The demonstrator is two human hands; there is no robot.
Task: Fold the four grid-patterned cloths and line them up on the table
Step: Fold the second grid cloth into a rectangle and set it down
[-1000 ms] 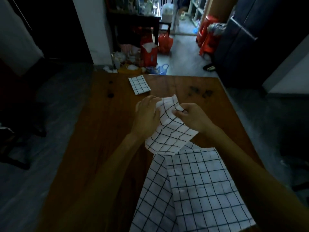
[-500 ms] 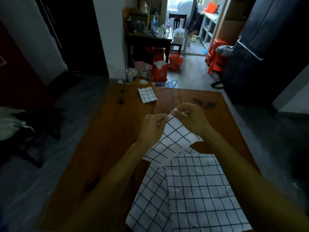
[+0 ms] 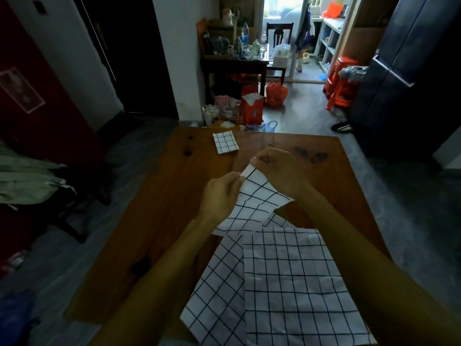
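One small folded white grid-patterned cloth [image 3: 225, 145] already parked upper centre on the brown wooden table [image 3: 174, 196], a second white grid cloth [image 3: 254, 203] pinched mid-frame by left hand [image 3: 220, 196] and right hand [image 3: 279, 171], two flat grid cloths [image 3: 287, 283] unfolded at lower right.

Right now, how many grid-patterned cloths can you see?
4. A folded cloth lies at the table's far edge; a held cloth is pinched by both hands; an angled cloth and a top cloth overlap nearest me. More could hide underneath.
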